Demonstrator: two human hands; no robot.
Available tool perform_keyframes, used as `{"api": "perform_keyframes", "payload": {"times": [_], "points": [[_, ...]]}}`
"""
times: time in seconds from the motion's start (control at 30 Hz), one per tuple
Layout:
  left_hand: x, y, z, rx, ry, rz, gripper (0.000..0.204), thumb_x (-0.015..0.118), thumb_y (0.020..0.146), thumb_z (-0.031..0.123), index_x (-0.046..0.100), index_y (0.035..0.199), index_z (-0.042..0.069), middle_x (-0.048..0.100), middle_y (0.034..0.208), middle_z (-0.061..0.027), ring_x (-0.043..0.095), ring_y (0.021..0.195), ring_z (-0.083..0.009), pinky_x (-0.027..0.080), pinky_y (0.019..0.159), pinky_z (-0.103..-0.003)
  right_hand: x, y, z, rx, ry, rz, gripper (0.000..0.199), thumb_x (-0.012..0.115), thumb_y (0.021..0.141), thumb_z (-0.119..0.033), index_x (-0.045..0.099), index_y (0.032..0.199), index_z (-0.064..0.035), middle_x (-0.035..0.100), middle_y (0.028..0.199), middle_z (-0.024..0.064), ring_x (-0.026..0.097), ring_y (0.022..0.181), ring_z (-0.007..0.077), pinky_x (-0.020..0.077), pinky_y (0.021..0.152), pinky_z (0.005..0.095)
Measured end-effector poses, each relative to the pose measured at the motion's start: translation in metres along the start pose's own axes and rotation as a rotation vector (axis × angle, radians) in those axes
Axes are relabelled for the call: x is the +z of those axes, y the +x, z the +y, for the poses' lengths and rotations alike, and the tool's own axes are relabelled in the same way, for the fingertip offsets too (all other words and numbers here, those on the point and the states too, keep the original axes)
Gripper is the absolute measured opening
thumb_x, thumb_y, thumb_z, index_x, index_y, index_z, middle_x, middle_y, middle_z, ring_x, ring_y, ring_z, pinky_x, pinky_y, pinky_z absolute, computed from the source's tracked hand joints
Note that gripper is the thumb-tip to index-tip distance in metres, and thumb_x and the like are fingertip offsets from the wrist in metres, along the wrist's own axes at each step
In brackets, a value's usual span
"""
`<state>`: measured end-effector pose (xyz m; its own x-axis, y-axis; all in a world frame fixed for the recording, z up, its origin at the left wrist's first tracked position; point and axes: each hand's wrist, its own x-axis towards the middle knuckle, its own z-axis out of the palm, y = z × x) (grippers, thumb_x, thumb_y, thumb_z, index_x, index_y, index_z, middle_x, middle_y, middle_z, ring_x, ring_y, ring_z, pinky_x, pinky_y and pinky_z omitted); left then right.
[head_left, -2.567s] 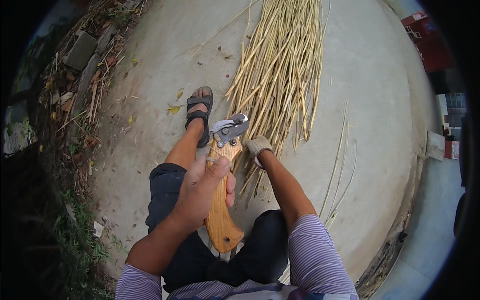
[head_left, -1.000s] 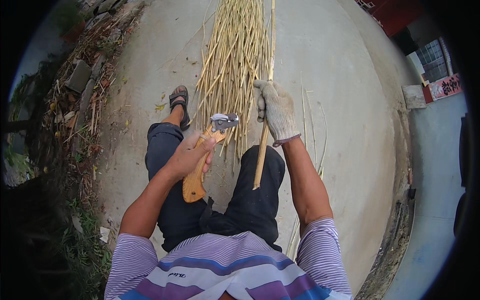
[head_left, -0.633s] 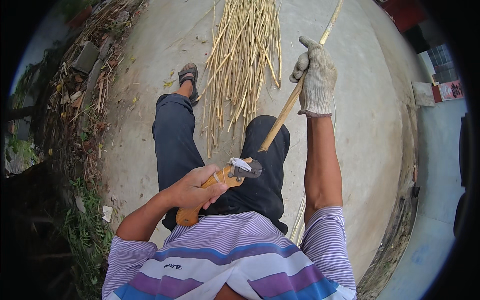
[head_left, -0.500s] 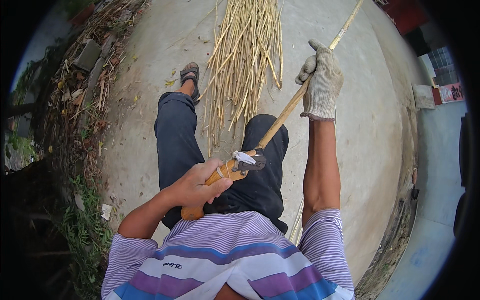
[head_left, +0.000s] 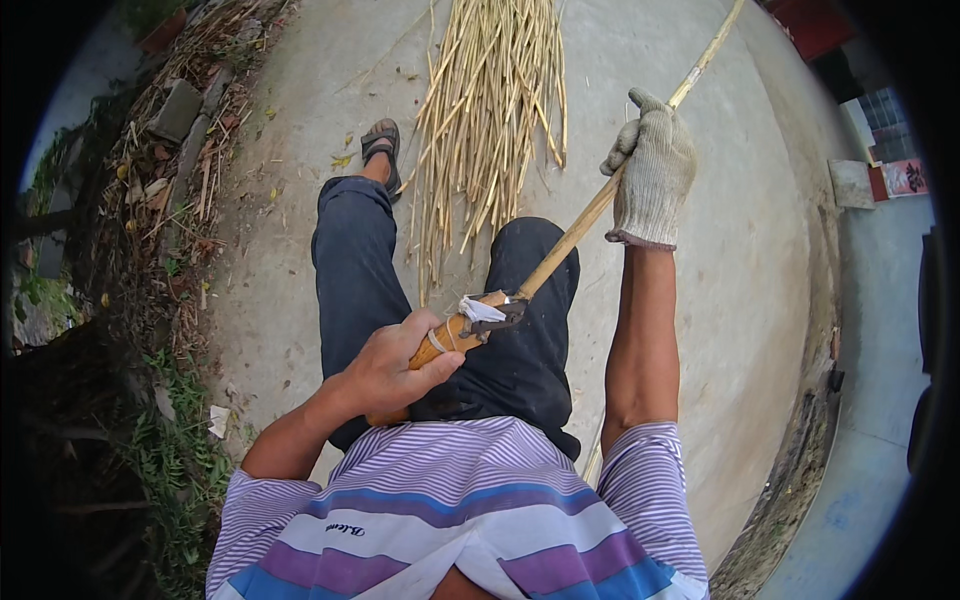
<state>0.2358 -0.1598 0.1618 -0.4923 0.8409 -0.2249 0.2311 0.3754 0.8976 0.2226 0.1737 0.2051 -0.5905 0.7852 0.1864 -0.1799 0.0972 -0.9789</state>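
My bare left hand (head_left: 400,362) is closed around the orange-brown wooden handles of a hand cutter that looks like pruning shears (head_left: 440,343). A white wrapping and a rubber band are tied near its dark metal jaws. In those jaws sits the near end of a long tan stick (head_left: 570,240), which slants up to the right. My right hand (head_left: 653,170), in a greyish-white knit glove, grips the stick farther up, and the stick runs on past it toward the top edge. The cutter lies over my dark trousers, and its lower handle end is partly hidden by my hand.
A large pile of long dry sticks (head_left: 490,110) lies on the concrete floor (head_left: 730,300) ahead of me. My sandalled left foot (head_left: 380,155) is beside it. Leaf litter, broken blocks (head_left: 177,110) and green plants (head_left: 175,440) line the left; a pale blue surface (head_left: 860,400) borders the right.
The cutter's lower handle has come in closer to the upper one under my left hand. My gloved right hand and the stick have shifted slightly right.
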Motion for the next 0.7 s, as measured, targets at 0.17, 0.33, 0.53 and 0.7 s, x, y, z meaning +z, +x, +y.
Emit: {"api": "perform_keyframes", "payload": {"times": [0.17,0.33,0.53,0.7], "points": [[0.001,0.002,0.002,0.038,0.054,0.035,0.040,0.071,0.093,0.033,0.053,0.109,0.001,0.062,0.077,-0.0185,0.065,0.069,-0.0313,0.050,0.064,-0.040,0.001,-0.004,-0.004,0.044,-0.064,0.026,0.040,0.048,0.104,-0.023,0.060,0.126,0.0070,0.051,0.064,0.0008,0.050,0.049,0.0102,0.0470,0.045,0.0263],[0.005,0.005,0.004,0.079,0.116,0.062,0.035,0.076,0.090,0.027,0.055,0.102,0.001,0.060,0.074,-0.0128,0.061,0.063,-0.0218,0.048,0.060,-0.034,0.001,-0.009,-0.006,0.087,-0.119,0.026,0.039,0.047,0.103,-0.023,0.061,0.124,0.0066,0.052,0.063,0.0014,0.051,0.048,0.0103,0.0463,0.043,0.0269],[-0.007,0.009,0.004,-0.066,0.066,-0.119,0.035,0.078,0.086,0.030,0.062,0.098,0.001,0.062,0.070,-0.0146,0.061,0.060,-0.0274,0.048,0.059,-0.037,0.008,-0.049,0.008,0.000,-0.341,0.141,0.036,0.046,0.103,-0.024,0.067,0.113,0.0030,0.052,0.059,0.0005,0.051,0.044,0.0095,0.0445,0.041,0.0279],[0.001,0.007,-0.004,0.023,0.088,-0.066,0.037,0.077,0.087,0.031,0.061,0.101,0.000,0.061,0.069,-0.0165,0.062,0.059,-0.0298,0.048,0.057,-0.038,0.001,-0.068,0.011,0.079,-0.234,0.106,0.036,0.047,0.104,-0.026,0.064,0.117,0.0029,0.049,0.058,-0.0004,0.049,0.043,0.0095,0.0428,0.041,0.0267]]}}
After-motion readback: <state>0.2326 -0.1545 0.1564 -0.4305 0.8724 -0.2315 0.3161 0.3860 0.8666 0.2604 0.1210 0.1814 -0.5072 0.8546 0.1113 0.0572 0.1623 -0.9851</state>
